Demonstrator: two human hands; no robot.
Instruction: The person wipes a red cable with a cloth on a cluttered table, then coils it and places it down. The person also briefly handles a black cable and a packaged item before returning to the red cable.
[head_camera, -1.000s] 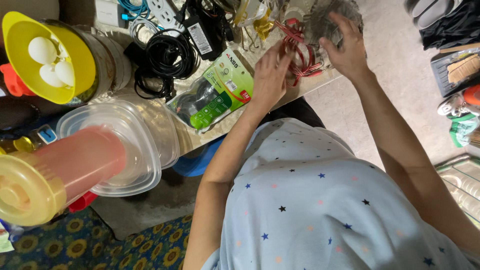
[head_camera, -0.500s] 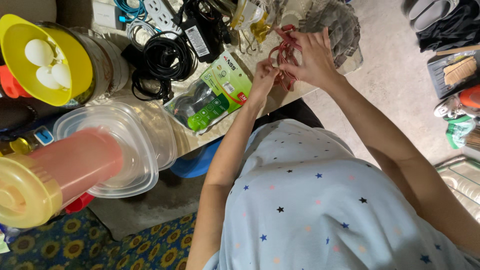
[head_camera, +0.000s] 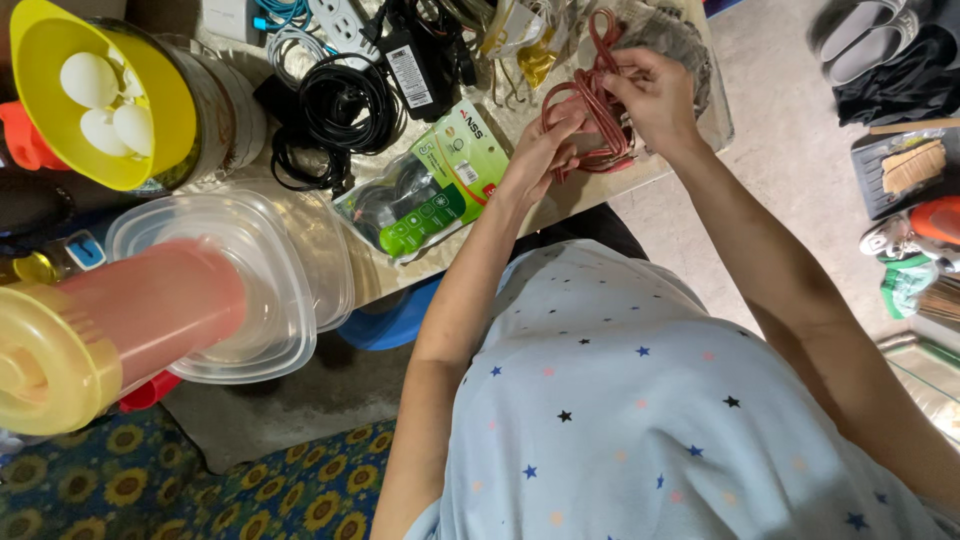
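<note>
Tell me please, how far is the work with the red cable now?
Done: much of the red cable is gathered into loops, lifted off the table. In hand: the right hand grips the bundle near the top, and the left hand holds its lower loops. Left: the loops hang loose, with no tie visible around them.

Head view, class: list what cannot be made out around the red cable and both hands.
- Red cable: its ends and plugs are hidden in the coil, behind the left hand and right hand.
- Grey cloth: mostly covered by the right hand, cut by the top edge.
- Green package: contents too dark to tell.
- Power strip: cut off by the top edge.
</note>
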